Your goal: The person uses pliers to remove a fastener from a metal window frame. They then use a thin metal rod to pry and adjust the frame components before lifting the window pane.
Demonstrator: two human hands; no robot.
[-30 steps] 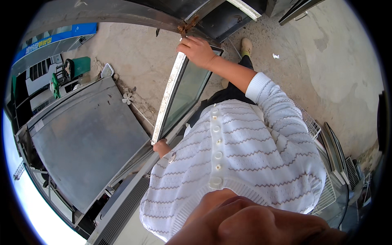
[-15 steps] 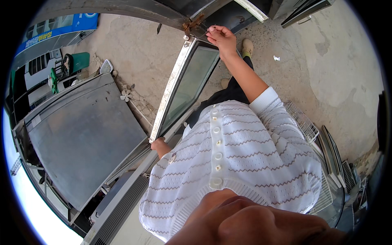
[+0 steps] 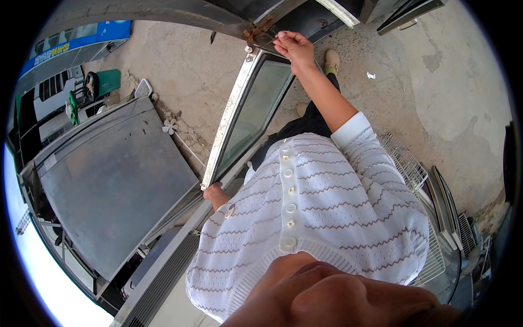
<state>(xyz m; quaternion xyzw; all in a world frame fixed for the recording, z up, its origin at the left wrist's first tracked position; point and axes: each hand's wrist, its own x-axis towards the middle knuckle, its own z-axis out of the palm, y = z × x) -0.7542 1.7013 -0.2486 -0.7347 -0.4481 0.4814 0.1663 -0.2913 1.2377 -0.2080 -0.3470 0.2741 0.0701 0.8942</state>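
A framed glass door point(image 3: 251, 111) with a pale, worn metal edge slants across the middle. My left hand point(image 3: 216, 195) is closed round the near end of its frame, with the fingers mostly hidden behind the edge. At the door's far end, my right hand point(image 3: 296, 48) has thumb and fingertips pinched together. Something thin and dark seems to stick out of that pinch, too small to name. Just left of these fingertips is a rusty bracket point(image 3: 258, 31) on a dark metal frame point(image 3: 212, 16), beside a bolt at the door's corner.
On the left stands a large grey metal panel point(image 3: 117, 180), with a small white fan blade point(image 3: 170, 126) near its edge. Wire racks point(image 3: 404, 161) and leaning panels point(image 3: 449, 207) are to the right. White scrap point(image 3: 371, 76) lies on the concrete floor point(image 3: 403, 82).
My right hand has shifted very slightly at the door's far corner, still pinched. My left hand keeps its place on the frame.
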